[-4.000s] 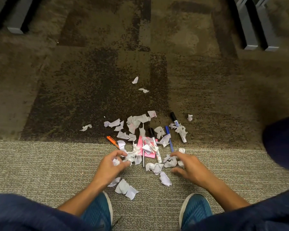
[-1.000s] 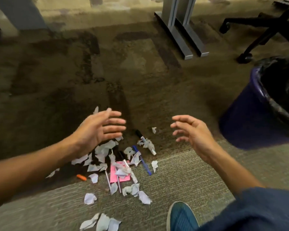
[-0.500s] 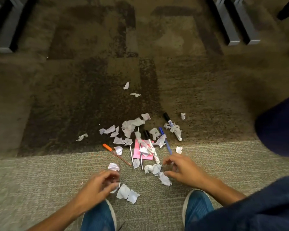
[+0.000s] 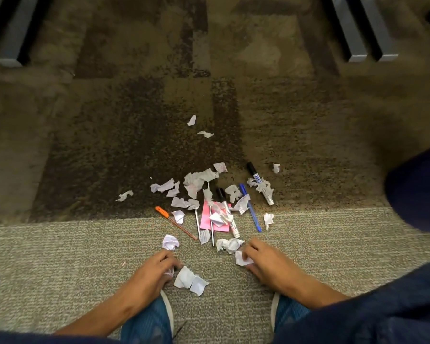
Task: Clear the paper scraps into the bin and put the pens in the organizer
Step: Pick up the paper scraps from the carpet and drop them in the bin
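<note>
You are wearing teal knit sneakers (image 4: 147, 321) with white soles and dark navy trousers (image 4: 372, 316); your forearms and hands are going bare, without sleeves.

Dim, warm indoor light; the brown patterned carpet floor (image 4: 139, 135) darkens toward 12 o'clock (edges bow, slightly soft).

Carpet (image 4: 109, 244) (2-toned), grey desk feet (image 4: 358, 33)

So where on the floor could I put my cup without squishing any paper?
Bare carpet lies left of the orange pen and right of the blue pen, before the dark bin. It is crowded around the pink note, between both hands.
</note>
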